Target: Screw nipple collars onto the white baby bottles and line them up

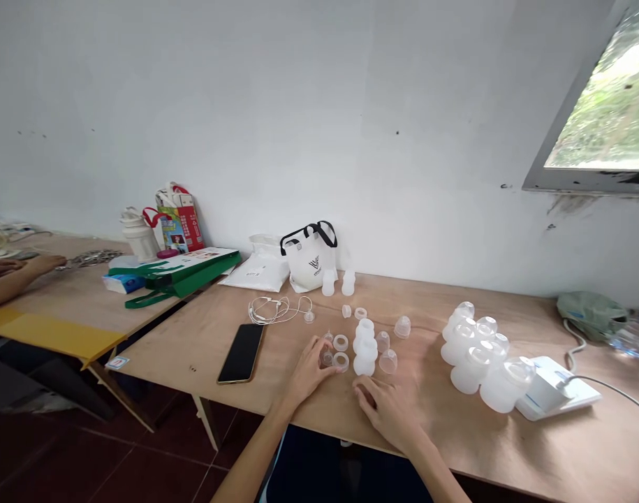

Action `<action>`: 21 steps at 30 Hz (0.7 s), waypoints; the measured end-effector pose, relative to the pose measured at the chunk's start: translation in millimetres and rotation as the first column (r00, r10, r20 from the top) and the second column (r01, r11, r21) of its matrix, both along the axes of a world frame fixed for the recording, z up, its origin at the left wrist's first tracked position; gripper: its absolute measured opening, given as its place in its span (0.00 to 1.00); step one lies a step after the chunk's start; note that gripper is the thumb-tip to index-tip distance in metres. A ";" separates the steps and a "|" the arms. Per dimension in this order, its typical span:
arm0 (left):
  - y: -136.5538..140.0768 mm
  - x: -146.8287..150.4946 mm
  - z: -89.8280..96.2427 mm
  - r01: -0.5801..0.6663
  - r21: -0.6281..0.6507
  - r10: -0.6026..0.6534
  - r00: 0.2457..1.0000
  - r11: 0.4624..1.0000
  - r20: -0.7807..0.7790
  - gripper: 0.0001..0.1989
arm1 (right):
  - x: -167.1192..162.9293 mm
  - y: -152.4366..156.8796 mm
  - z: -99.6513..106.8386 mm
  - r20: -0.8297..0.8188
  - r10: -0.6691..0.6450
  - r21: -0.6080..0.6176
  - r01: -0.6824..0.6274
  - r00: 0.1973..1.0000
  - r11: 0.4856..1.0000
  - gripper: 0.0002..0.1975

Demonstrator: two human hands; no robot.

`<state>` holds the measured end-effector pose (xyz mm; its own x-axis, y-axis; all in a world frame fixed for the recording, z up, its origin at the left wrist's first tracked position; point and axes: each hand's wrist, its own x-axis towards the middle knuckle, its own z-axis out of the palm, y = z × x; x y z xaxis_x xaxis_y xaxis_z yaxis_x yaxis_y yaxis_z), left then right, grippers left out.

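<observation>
My left hand [313, 369] is on the table with its fingers and thumb curved round a clear bottle nipple [327, 359]. Another nipple stands just behind it, partly hidden by the fingers. Two white collar rings [341, 343] lie right beside the fingertips. My right hand [386, 407] rests on the table edge, loosely bent, thumb and index finger apart, with nothing in it. In front of it stands a short row of frosted baby bottles [365, 358]. Clear dome caps [387, 361] sit to the right of that row.
Several capped bottles [471, 363] cluster at right beside a white device [557, 391] with a cable. A phone [241, 353] and earphones [280, 309] lie at left. Two bottles [348, 283] stand near a white bag [309, 262]. Another person's hands [36, 265] are far left.
</observation>
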<state>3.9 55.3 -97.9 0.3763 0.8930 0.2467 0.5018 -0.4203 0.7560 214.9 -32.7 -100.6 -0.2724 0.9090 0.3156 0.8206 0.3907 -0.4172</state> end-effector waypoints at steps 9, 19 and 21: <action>2.8 2.2 -0.3 0.001 0.010 -0.001 1.000 1.000 0.027 0.12 | -1.0 -0.7 7.4 0.027 -0.045 -0.115 0.047 0.999 0.992 0.15; -0.9 3.6 8.8 0.010 -0.004 -0.010 1.000 1.000 -0.007 0.10 | -0.6 1.6 5.3 0.082 -0.026 -0.077 0.032 0.996 0.997 0.15; -2.5 3.9 11.1 0.006 -0.002 -0.006 1.000 1.000 -0.019 0.10 | -0.7 1.5 4.6 0.092 -0.028 -0.085 0.036 0.995 0.996 0.15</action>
